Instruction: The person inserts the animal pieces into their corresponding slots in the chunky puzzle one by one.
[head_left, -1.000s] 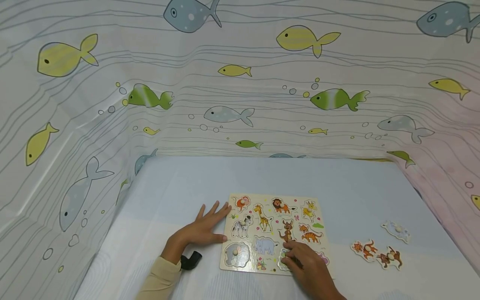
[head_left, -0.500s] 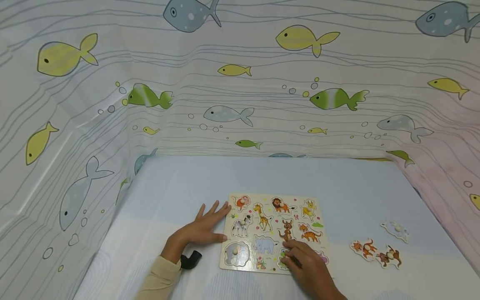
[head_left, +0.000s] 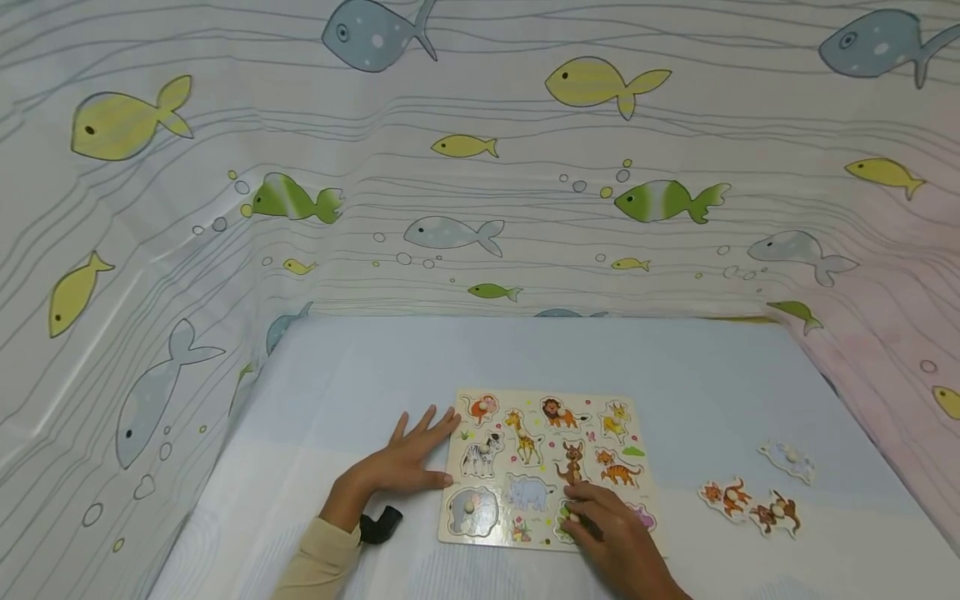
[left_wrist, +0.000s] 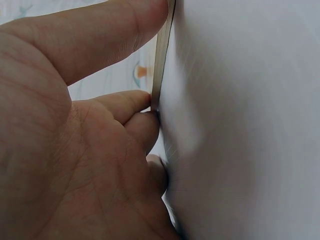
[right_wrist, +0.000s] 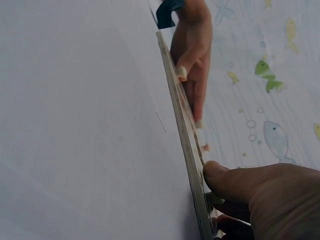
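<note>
Fish-printed sheeting (head_left: 360, 125) is surrounding a pale covered table (head_left: 405, 358), and towards its near side a wooden puzzle board (head_left: 517, 398) is lying flat. At the board's lower right, a green piece (head_left: 562, 521) is sitting over its recess, partly hidden by the right hand (head_left: 618, 525), whose thumb and fingers are pinching it, seemingly by the knob; whether it is resting fully flush, I cannot tell. Seating that piece looks to be the step in hand, and the next move would be calling for a slight wiggle and press before letting go. Across the board, the left hand (head_left: 401, 467) is spreading its fingers apart, thumb and fingertips touching the left edge, probably bracing it against sliding. Lower left, a grey elephant piece (head_left: 467, 523) is filling its recess, while the tiger picture (head_left: 618, 473) and blue animal picture (head_left: 530, 493) are showing no knobs, so both places are probably awaiting pieces. Well apart on the right, an orange piece (head_left: 723, 498) and a brown piece (head_left: 776, 512) are lying close together, with a light-coloured piece (head_left: 787, 461) lying beyond them. Beside a beige sleeve (head_left: 318, 554), a black curved object (head_left: 381, 525) is showing.
</note>
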